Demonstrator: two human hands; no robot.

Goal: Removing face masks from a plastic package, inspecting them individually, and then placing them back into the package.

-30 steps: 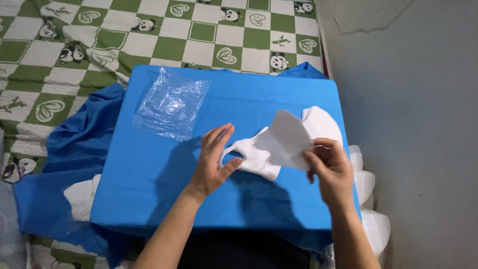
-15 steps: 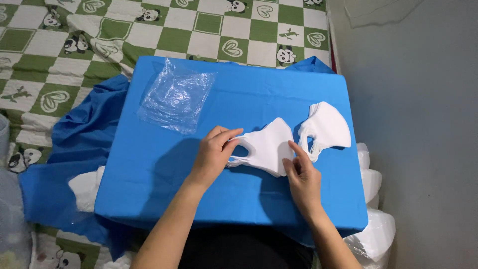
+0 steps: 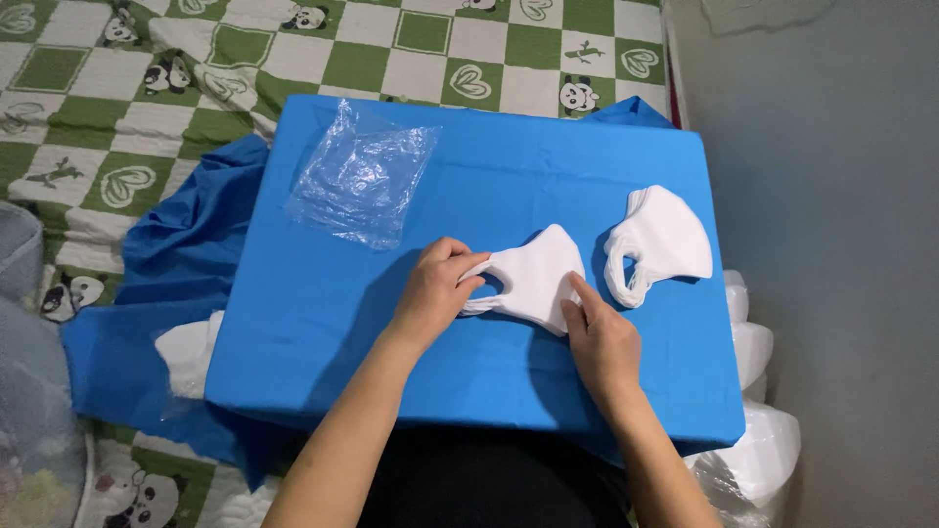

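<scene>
Two hands pressing one white face mask (image 3: 533,279) flat, mid blue-covered board (image 3: 489,186): left hand (image 3: 437,293) pinching its ear-loop end, right hand (image 3: 599,337) fingertips flat on its lower corner. Stack of masks (image 3: 657,240) just right of it, clear plastic bags (image 3: 360,183) up-left.

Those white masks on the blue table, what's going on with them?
A person is handling a small stack of white folded face masks lying on a table covered with blue cloth. The left hand grips the stack's ear-loop end, and the right hand presses its lower right edge with the fingers. A second pile of white masks lies just to the right, untouched. A stack of clear plastic bags sits at the table's far left.
</scene>
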